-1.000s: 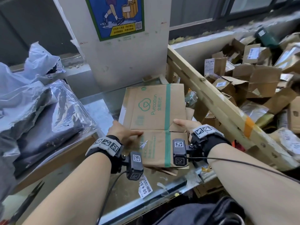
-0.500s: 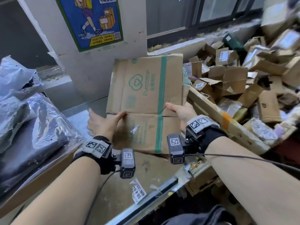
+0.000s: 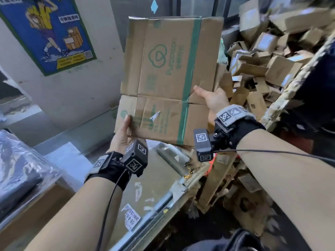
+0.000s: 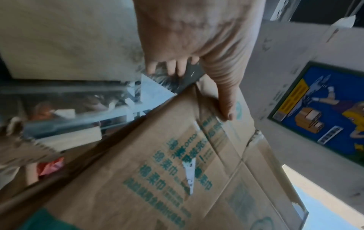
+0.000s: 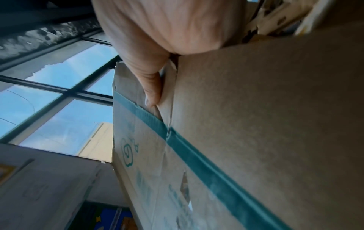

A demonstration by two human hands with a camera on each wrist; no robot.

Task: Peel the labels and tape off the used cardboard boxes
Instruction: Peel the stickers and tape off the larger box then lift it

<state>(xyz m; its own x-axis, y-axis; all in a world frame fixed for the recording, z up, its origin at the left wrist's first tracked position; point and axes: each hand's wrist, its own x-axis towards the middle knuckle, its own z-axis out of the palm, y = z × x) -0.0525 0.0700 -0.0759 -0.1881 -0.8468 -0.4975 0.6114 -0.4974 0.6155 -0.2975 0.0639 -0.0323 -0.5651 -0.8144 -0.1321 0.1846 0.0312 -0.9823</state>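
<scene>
I hold a flattened brown cardboard box [image 3: 168,82] with green print and a green stripe [image 3: 192,69] upright in the air above the table. My left hand [image 3: 123,131] grips its lower left corner, thumb on the printed face [image 4: 226,109], fingers behind. My right hand [image 3: 210,100] grips the right edge at the fold, thumb on the front [image 5: 151,93]. A small white label scrap [image 3: 155,115] still sticks to the lower panel [image 4: 189,175]. The stripe runs along the box [image 5: 197,155] in the right wrist view.
A metal-topped table [image 3: 101,147] lies below with label scraps [image 3: 131,217] on it. A heap of used cardboard boxes [image 3: 262,57] fills a bin on the right. Plastic-wrapped dark bags [image 3: 21,169] sit left. A white pillar with a blue poster [image 3: 49,31] stands behind.
The box rose from lying flat on the table to standing upright in the air. Both hands lifted with it, and my left hand shifted to the lower left corner.
</scene>
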